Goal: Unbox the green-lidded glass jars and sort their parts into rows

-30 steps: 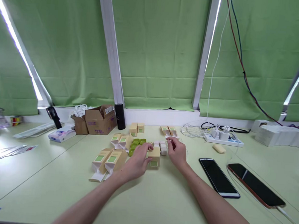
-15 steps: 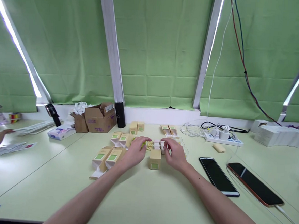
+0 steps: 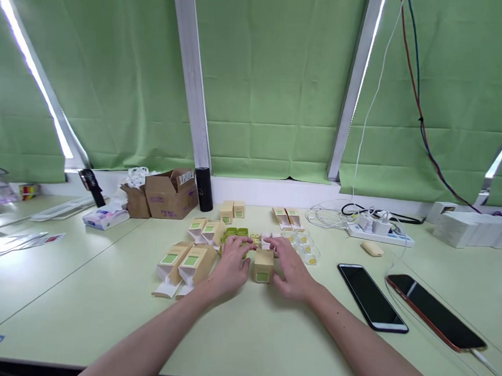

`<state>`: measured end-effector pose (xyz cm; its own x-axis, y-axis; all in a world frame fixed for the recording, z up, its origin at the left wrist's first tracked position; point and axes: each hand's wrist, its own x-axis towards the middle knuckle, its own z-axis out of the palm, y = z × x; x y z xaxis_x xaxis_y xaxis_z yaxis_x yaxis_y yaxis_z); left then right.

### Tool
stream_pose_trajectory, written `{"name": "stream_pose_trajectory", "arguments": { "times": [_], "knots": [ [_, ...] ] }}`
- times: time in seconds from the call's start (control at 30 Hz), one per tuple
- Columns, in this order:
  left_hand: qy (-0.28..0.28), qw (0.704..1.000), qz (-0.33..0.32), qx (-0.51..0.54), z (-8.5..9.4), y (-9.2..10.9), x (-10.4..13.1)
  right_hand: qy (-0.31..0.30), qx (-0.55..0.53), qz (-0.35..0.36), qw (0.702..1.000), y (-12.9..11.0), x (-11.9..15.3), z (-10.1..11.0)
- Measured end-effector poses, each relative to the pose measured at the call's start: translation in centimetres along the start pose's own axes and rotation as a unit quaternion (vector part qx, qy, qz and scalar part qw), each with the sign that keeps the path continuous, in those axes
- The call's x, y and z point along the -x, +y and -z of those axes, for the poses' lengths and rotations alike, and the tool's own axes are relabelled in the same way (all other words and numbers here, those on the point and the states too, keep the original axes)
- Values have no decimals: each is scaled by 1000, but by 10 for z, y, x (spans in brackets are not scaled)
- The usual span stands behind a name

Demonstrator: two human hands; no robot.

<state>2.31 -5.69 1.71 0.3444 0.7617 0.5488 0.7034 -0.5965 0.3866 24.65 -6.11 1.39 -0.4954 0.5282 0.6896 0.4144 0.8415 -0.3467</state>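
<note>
A small kraft-coloured box point(image 3: 263, 266) with a green label stands upright between my hands. Just left of it is my left hand point(image 3: 232, 266), fingers bent but apart, fingertips close to the box's upper edge. My right hand point(image 3: 292, 269) reaches around the box's right side, index finger by its back top edge and thumb low at its side; a firm grip is not visible. Behind the hands sit green cube-like pieces point(image 3: 236, 231), small yellow pieces point(image 3: 255, 238) and whitish pieces point(image 3: 266, 240), partly hidden. Clear round pieces with yellow centres point(image 3: 307, 248) lie to the right.
Open-flapped kraft boxes point(image 3: 197, 263) stand left, with further small boxes point(image 3: 227, 211) behind. Two phones point(image 3: 372, 297) lie right, near a power strip point(image 3: 380, 234) with loose cables. A cardboard carton point(image 3: 168, 198) and black cylinder point(image 3: 204, 189) are at the back.
Both hands have come back toward me from the small pieces to the sides of the kraft box. More green and clear pieces show. Another person's hand at far left has left view.
</note>
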Motion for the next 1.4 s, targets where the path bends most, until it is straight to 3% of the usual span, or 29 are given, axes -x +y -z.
{"name": "stream_pose_trajectory", "arguments": {
  "times": [0.43, 0.7, 1.2, 1.4],
  "knots": [
    [-1, 1000, 13, 25, 5, 8, 1, 30, 58, -25, 998, 8, 1, 0],
    [5, 999, 41, 36, 9, 12, 1, 80, 117, -48, 989, 11, 2, 1],
    [-53, 992, 64, 90, 8, 10, 6, 126, 136, -68, 980, 13, 3, -2],
    [-73, 986, 87, 124, -3, 7, 9, 148, 149, -69, 975, 11, 2, -2]
  ]
}}
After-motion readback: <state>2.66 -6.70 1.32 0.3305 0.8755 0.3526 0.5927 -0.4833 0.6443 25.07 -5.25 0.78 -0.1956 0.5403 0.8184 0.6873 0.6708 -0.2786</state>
